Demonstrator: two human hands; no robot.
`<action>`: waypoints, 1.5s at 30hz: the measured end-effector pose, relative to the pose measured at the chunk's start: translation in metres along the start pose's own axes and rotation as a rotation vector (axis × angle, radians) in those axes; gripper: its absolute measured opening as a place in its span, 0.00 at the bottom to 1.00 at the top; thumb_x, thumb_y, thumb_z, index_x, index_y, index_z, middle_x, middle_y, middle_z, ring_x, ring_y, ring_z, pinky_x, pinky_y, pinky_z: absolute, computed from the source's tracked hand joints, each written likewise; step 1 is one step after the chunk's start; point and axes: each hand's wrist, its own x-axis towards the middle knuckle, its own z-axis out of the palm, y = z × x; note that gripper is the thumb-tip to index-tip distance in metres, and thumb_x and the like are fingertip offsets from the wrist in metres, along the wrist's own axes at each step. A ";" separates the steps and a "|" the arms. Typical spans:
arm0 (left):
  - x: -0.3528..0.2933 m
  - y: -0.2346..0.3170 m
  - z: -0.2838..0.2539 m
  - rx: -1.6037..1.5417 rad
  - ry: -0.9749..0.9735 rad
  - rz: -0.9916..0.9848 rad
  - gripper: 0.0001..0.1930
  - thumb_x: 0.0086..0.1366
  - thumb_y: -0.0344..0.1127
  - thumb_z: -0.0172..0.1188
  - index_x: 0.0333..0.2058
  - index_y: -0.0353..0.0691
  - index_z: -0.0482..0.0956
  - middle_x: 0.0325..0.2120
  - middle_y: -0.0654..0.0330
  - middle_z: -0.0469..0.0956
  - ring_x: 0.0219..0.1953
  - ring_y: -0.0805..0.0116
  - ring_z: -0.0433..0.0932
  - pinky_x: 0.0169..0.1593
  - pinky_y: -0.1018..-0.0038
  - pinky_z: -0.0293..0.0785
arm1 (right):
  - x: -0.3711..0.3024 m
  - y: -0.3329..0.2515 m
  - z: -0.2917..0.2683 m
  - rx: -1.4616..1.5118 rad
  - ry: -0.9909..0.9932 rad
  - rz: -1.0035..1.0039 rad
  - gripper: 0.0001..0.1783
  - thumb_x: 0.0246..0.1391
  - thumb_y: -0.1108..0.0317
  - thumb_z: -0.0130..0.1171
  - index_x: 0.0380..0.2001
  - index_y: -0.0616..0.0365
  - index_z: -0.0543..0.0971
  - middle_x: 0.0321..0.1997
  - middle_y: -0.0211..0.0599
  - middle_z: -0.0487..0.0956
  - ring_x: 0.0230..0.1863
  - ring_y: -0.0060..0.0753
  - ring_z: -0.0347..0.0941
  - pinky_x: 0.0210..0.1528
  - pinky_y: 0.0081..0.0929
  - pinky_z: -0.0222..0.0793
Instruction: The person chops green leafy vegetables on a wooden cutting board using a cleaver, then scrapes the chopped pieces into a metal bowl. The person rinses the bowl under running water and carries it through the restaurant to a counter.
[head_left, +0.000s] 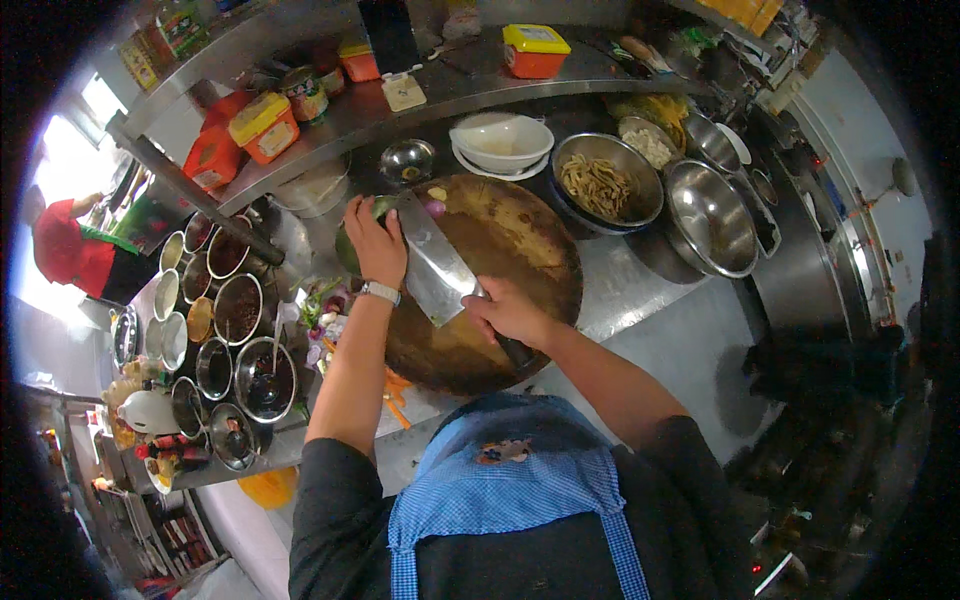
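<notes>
My right hand is wrapped around the dark handle of a wide cleaver. Its steel blade lies slanted over a round wooden chopping board, pointing away to the left. At the board's left edge my left hand is curved over a green vegetable, which it mostly covers; its exact kind is hidden. Close to the blade's far end lie a small purple onion piece and a pale yellowish piece.
Onion and vegetable scraps lie left of the board. Behind it stand a small steel bowl, a white bowl and a steel bowl of brownish strips. Several seasoning pots crowd the left; a metal shelf spans the back.
</notes>
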 end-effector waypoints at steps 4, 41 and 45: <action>0.010 -0.067 0.009 0.322 -0.020 0.052 0.25 0.57 0.32 0.60 0.51 0.30 0.64 0.53 0.43 0.60 0.56 0.45 0.60 0.60 0.58 0.56 | 0.007 0.002 -0.001 0.044 0.052 0.119 0.10 0.59 0.67 0.50 0.26 0.59 0.64 0.15 0.30 0.66 0.14 0.23 0.63 0.17 0.25 0.62; 0.007 0.031 -0.035 0.169 -0.654 0.510 0.33 0.63 0.38 0.47 0.65 0.38 0.49 0.67 0.55 0.46 0.69 0.54 0.42 0.68 0.55 0.36 | 0.023 -0.020 -0.036 -0.104 0.030 -0.006 0.07 0.54 0.70 0.48 0.24 0.60 0.66 0.16 0.33 0.68 0.14 0.24 0.65 0.17 0.26 0.63; 0.009 -0.057 -0.025 0.349 -0.580 0.209 0.28 0.69 0.43 0.38 0.64 0.39 0.50 0.66 0.55 0.48 0.68 0.53 0.43 0.68 0.55 0.36 | 0.006 -0.027 -0.037 -0.128 -0.014 -0.014 0.06 0.54 0.69 0.50 0.28 0.60 0.67 0.17 0.38 0.71 0.18 0.33 0.70 0.22 0.31 0.67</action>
